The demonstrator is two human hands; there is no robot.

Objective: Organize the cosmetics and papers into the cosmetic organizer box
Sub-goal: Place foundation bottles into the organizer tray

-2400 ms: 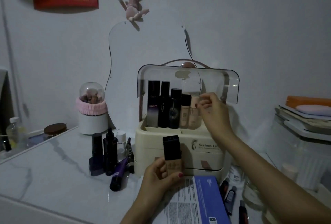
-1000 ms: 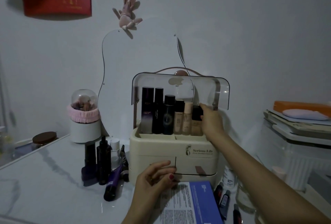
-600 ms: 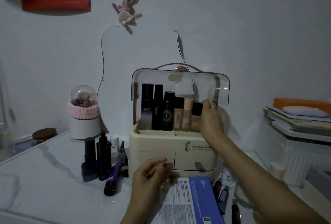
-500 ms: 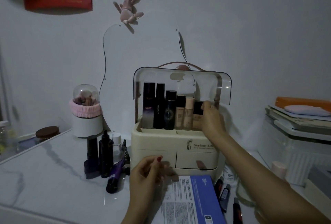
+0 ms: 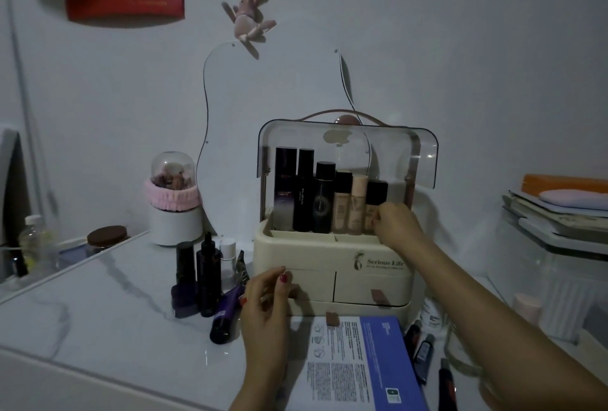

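Observation:
The cream cosmetic organizer box (image 5: 329,247) stands at the back of the table with its clear lid (image 5: 424,154) raised. Several bottles stand in a row in its top tray. My right hand (image 5: 396,226) pinches the lower part of the rightmost one, a black-capped foundation bottle (image 5: 375,195). My left hand (image 5: 266,300) hovers with relaxed fingers in front of the left drawer and holds nothing. A white and blue paper leaflet (image 5: 348,364) lies before the box. Loose black bottles (image 5: 208,279) and a purple tube (image 5: 227,308) sit left of the box.
Small tubes (image 5: 424,348) and a red lipstick (image 5: 445,384) lie right of the leaflet. A clear bin (image 5: 552,266) stacked with papers stands at the right. A brush holder with a pink band (image 5: 172,203) and a mirror (image 5: 273,98) stand behind.
My left hand passed the foundation bottle to my right, which set it at the right end of the row and slid down from its cap. My left hand now is empty.

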